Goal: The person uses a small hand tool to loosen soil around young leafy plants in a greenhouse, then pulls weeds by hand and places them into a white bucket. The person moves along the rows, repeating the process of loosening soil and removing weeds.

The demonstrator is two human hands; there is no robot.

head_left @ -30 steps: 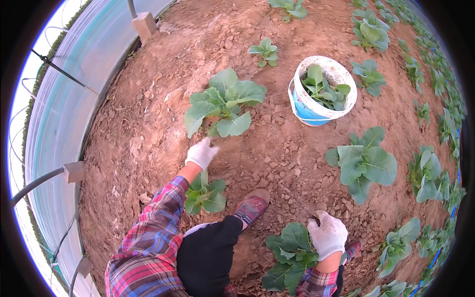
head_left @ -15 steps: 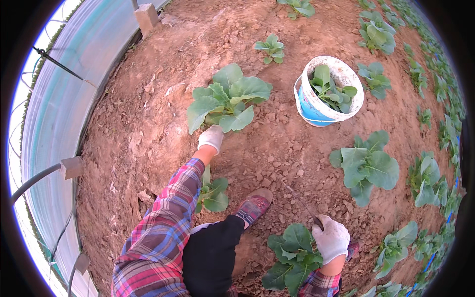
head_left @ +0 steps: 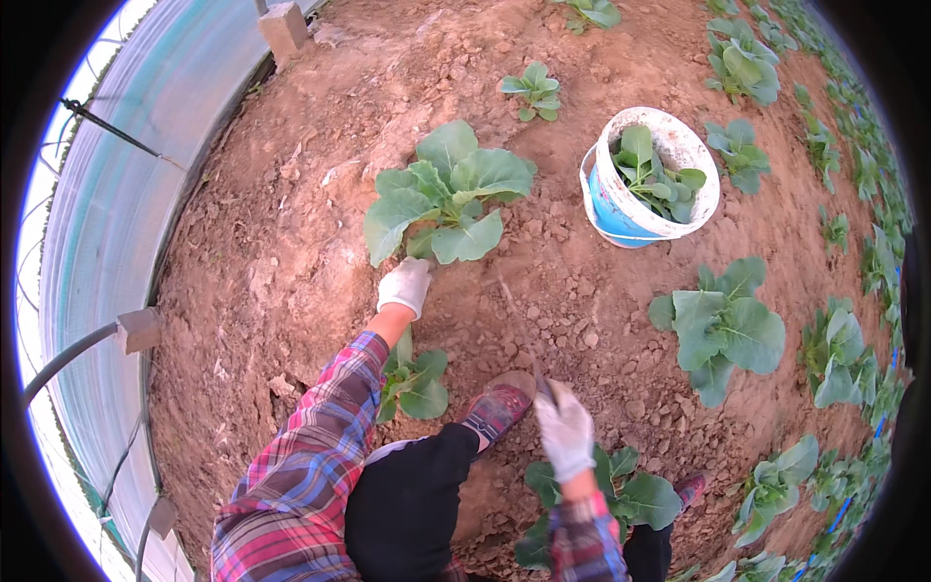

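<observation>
My left hand (head_left: pixel 405 285), in a white glove, reaches out to the base of a large leafy green plant (head_left: pixel 445 194) growing in the brown soil and touches its lower leaves. Whether the fingers are closed on a leaf or stem I cannot tell. My right hand (head_left: pixel 564 429), also in a white glove, grips the handle of a thin long tool (head_left: pixel 519 325) whose shaft points up and left toward that plant. A small plant (head_left: pixel 414 381) sits under my left forearm.
A white and blue bucket (head_left: pixel 648 175) holding cut green plants stands at the upper right. More leafy plants (head_left: pixel 722 325) grow in rows to the right. A plastic greenhouse wall (head_left: pixel 107 194) with concrete blocks (head_left: pixel 141 330) runs along the left. My shoe (head_left: pixel 497 405) rests on the soil.
My left hand has stretched farther forward from the small plant to the base of the large plant. My right hand has lifted off the near plant and now holds the tool pointing forward.
</observation>
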